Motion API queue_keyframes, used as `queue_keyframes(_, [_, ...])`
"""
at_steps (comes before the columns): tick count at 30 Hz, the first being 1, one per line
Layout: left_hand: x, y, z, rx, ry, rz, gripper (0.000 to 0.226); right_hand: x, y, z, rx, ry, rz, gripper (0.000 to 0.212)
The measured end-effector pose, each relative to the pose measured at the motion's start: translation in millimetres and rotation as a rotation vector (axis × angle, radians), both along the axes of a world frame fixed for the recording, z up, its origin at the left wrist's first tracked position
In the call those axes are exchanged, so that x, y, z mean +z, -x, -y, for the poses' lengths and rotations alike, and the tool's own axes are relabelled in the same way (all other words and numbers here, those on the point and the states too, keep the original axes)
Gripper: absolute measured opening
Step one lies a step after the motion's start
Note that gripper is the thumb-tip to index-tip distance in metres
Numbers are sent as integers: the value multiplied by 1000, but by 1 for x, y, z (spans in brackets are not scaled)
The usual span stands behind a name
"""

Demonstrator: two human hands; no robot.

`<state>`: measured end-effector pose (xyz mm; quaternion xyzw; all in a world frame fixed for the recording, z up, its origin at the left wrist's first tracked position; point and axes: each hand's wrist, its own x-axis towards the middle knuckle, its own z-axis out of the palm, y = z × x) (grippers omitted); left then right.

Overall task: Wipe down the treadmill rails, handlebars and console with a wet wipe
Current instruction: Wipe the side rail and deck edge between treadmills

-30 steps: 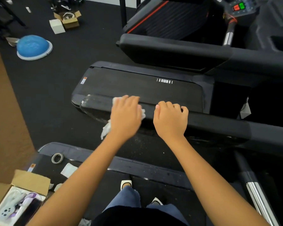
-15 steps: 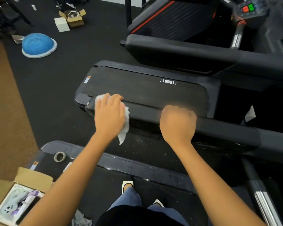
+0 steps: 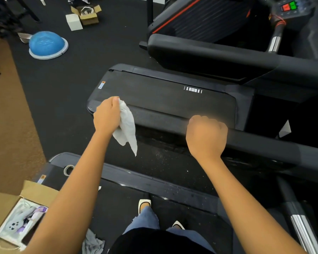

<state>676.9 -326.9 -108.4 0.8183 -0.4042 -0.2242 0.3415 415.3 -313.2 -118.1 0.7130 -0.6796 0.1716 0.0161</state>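
handrail (image 3: 160,116): stroke had run out to its left end since a second before, so this stretch was likely done | right grip (image 3: 206,136): fist curled over the rail | left grip (image 3: 106,118): at the rail end, pinching the wet wipe (image 3: 128,125), which hung loose | room: open floor (image 3: 66,99) leftward

Looking down at myself now: both forearms bare all the way up to my left hand (image 3: 106,118) and right hand (image 3: 206,138). Black top (image 3: 154,242) at the bottom edge, blue jeans (image 3: 145,217) under it, hem frayed on the left leg. White pointed shoes (image 3: 144,201) poking out.
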Motion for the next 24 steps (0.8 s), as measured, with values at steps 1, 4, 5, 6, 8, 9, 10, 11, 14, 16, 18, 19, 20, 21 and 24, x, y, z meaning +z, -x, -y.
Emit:
queue_keyframes(1, [-3, 5, -7, 36, 45, 23, 34, 0, 0, 0, 0, -1, 3, 47])
queue_keyframes(4, [-12, 15, -29, 106, 178, -17, 37, -1, 0, 1, -3, 0, 13, 48])
queue_keyframes(5, [-14, 14, -31, 116, 180, -41, 39, -1, 0, 1, -5, 0, 14, 48])
queue_keyframes(6, [-14, 10, -29, 121, 160, -71, 38, -1, 0, 1, -8, 1, 13, 49])
queue_keyframes(8, [-14, -2, -13, 143, 70, -147, 33, -1, -1, 1, -9, 8, 9, 49])
queue_keyframes(9, [-12, -9, -4, 160, 26, -174, 31, 0, -1, 1, -8, 8, 7, 49])
queue_keyframes(10, [-10, -15, 3, 162, -6, -185, 31, 0, -2, 1, -9, 8, 5, 49])
queue_keyframes(11, [-9, -17, 8, 157, -36, -177, 33, 1, -2, 1, -11, 7, 3, 49])
queue_keyframes(14, [-15, 3, 0, 190, 35, 14, 36, 0, -2, 1, -20, 7, 3, 49])
queue_keyframes(16, [-19, 32, -11, 198, 184, 194, 37, 0, -2, 1, -21, 5, 6, 49])
queue_keyframes(18, [-25, 61, -16, 104, 157, 428, 36, 1, -3, 1, -17, -2, 3, 50])
queue_keyframes(19, [-27, 76, -18, 41, 133, 523, 36, 1, -3, 0, -16, -5, 0, 50])
queue_keyframes(20, [-28, 91, -20, -43, 127, 592, 38, 1, -3, 0, -14, -5, -1, 50])
queue_keyframes(21, [-30, 102, -23, -163, 166, 609, 41, 2, -3, 0, -13, -5, 0, 50])
queue_keyframes(24, [-24, 95, -28, -554, 192, 711, 47, 2, -1, -2, -8, -5, 15, 52])
